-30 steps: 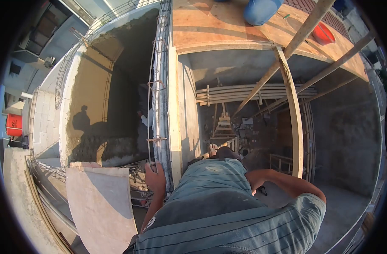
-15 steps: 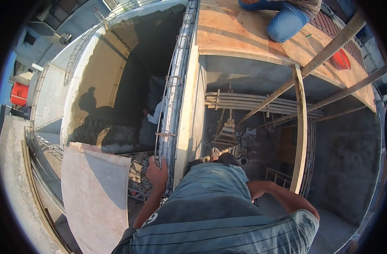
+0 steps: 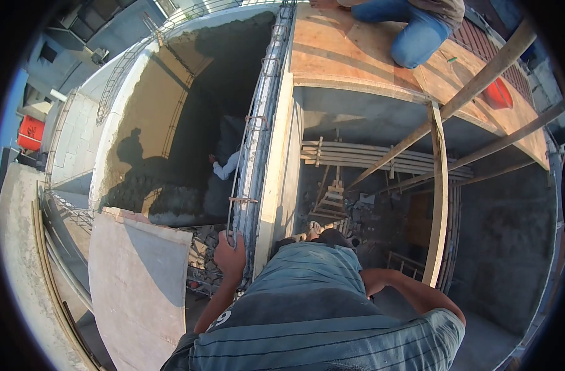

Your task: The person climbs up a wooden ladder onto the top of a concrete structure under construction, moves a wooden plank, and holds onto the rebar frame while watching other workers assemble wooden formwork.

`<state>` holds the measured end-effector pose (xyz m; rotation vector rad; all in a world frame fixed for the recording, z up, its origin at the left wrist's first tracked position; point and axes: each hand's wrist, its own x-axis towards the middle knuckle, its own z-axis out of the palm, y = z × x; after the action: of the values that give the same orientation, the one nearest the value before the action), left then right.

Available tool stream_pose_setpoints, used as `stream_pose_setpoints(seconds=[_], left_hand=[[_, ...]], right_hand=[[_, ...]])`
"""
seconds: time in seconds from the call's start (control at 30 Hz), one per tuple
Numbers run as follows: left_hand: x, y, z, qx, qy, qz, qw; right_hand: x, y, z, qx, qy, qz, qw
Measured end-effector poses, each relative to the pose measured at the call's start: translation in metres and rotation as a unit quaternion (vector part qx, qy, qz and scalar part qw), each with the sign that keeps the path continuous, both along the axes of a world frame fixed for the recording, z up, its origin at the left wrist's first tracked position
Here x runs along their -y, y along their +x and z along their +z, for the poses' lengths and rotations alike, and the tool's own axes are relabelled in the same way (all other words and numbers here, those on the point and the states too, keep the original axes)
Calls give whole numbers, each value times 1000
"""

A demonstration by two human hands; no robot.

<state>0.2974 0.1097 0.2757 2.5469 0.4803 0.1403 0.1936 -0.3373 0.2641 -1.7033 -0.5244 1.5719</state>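
My left hand [image 3: 230, 252] is closed around a thin steel reinforcing bar [image 3: 236, 179] that runs along the top of the wall [image 3: 252, 167]. Steel stirrups [image 3: 244, 200] cross the bar farther up. My right hand [image 3: 372, 282] rests against my side at the waist, arm bent. Its fingers are mostly hidden, so I cannot tell whether it holds anything. A wooden board [image 3: 284, 167] edges the wall to the right of the bars. Below my shirt, part of a bare foot [image 3: 314, 230] shows near a wooden ladder [image 3: 332, 201].
A person in blue jeans [image 3: 421, 40] kneels on the plywood deck [image 3: 350, 52], near a red bowl-like container [image 3: 498, 94]. Another person's sleeve [image 3: 225, 167] shows in the deep room at left. Wooden poles [image 3: 439, 185] cross the drop at right. A pale sheet [image 3: 140, 272] lies at lower left.
The view has tilted slightly, so the scene sits a little lower. A hand of the kneeling person now shows at the top edge. My own hands keep their places.
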Motion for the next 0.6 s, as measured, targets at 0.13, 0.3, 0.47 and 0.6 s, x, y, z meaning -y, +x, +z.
stream_pose_setpoints(seconds=[0.13,0.3,0.47,0.6], left_hand=[[3,1,7,-23,-3,15,1000],[2,0,5,-12,11,7,1000],[2,1,5,-13,12,10,1000],[2,2,11,-48,4,20,999]], right_hand=[[1,0,2,17,19,-16,1000],[6,-7,-16,30,22,-10,999],[4,-1,-5,21,21,-15,999],[9,-5,-22,42,17,15,999]])
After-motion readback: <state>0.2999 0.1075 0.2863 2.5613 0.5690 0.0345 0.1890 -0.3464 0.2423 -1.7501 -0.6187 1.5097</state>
